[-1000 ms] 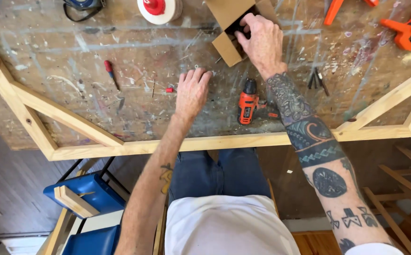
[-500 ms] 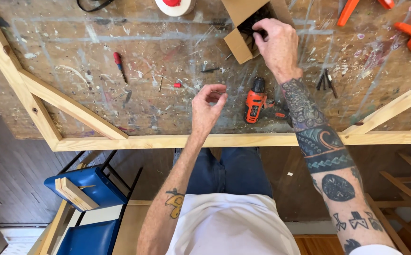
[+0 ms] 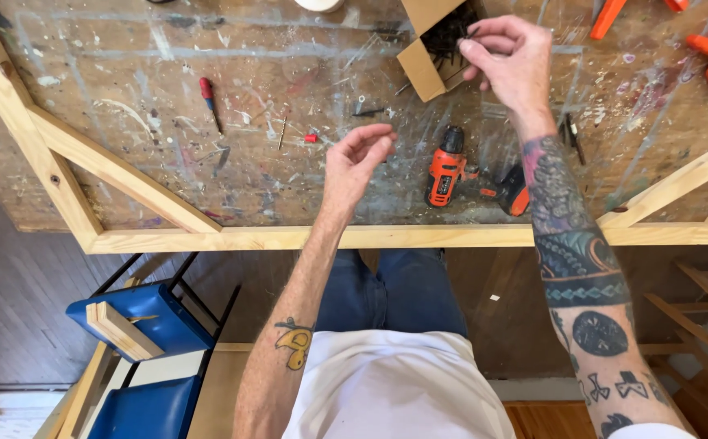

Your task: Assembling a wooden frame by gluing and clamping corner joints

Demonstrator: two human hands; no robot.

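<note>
Head view: right hand (image 3: pixel 510 58) over box edge (image 3: pixel 419 69)

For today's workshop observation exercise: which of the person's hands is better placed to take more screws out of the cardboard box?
The right hand. It is at the open cardboard box, fingertips pinching dark screws. The left hand hovers cupped and apparently empty above the workbench, farther from the box.

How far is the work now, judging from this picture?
Done: the wooden frame lies assembled on the workbench. In hand: the right hand pinches dark screws above the open cardboard box; the left hand hangs raised and empty. Left: the orange drill lies untouched.
</note>
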